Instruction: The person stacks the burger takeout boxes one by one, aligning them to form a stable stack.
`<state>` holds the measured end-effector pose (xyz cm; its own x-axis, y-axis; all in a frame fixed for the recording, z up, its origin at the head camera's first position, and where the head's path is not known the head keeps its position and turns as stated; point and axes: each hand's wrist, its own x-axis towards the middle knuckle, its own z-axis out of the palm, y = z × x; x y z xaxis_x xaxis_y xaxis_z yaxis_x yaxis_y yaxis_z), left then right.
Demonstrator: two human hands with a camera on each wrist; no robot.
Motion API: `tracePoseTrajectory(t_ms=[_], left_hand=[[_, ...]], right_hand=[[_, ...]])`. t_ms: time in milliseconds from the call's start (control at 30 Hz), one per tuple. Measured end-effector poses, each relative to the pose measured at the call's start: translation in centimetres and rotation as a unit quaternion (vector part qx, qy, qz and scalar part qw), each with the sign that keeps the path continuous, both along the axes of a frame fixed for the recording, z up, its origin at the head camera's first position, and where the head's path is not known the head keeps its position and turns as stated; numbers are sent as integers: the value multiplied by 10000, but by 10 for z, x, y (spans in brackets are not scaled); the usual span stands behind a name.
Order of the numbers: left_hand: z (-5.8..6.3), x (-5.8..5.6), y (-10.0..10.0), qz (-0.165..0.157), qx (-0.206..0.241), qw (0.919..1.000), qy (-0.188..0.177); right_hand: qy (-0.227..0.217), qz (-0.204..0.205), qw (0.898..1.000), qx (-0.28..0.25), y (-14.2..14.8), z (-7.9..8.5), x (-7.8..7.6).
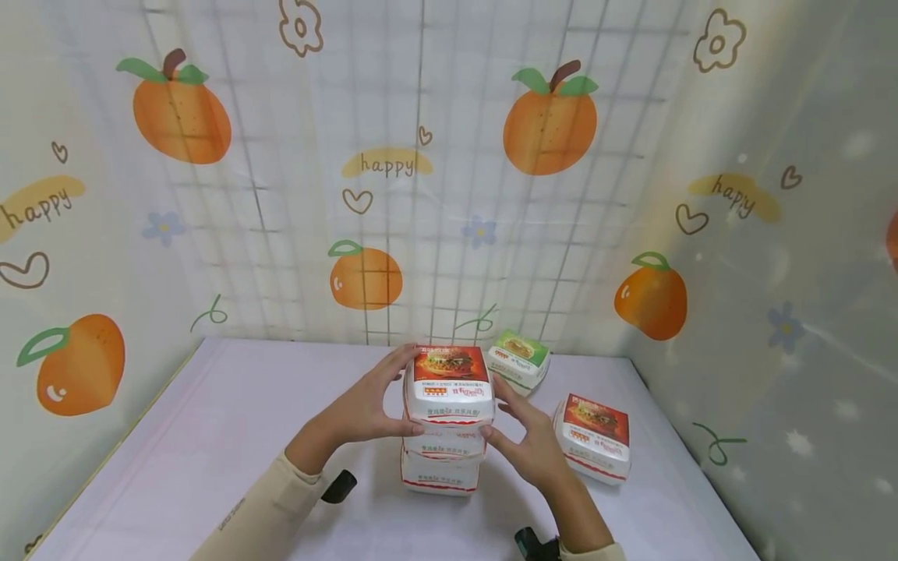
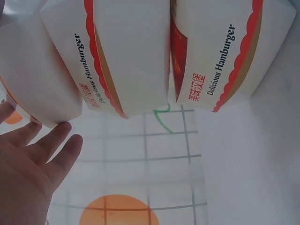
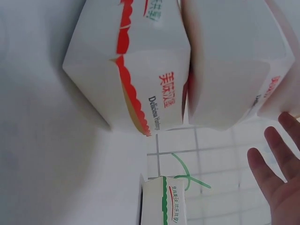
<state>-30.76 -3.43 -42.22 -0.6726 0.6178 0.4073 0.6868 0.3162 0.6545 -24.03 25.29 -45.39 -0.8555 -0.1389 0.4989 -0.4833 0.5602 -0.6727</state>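
Observation:
Three white hamburger boxes stand in a stack on the table: a bottom box point(image 1: 440, 475), a middle box point(image 1: 449, 446) and a top box point(image 1: 449, 401) with a red burger picture on its lid. My left hand point(image 1: 354, 409) grips the top box from the left, thumb at its lower front corner. On the opposite side my right hand point(image 1: 529, 446) holds the same box, its thumb at the lower right front corner. The left wrist view shows fingertips point(image 2: 61, 129) at the top box's edge. Several right fingers point(image 3: 267, 173) look spread in the right wrist view.
Behind the stack, to the right, is a green-lidded hamburger box point(image 1: 521, 362). Another red-lidded box point(image 1: 592, 438) lies at the right on the pale table point(image 1: 210, 436). A fruit-printed curtain point(image 1: 449, 202) hangs around the table's back and sides, with a wire grid behind it.

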Motion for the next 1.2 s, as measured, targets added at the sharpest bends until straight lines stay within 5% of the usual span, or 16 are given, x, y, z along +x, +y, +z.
tracePoseTrajectory(t_ms=[1200], left_hand=[[-7, 2, -1, 111, -16, 9999, 14]], right_hand=[[-67, -11, 10000, -47, 2, -3, 3]])
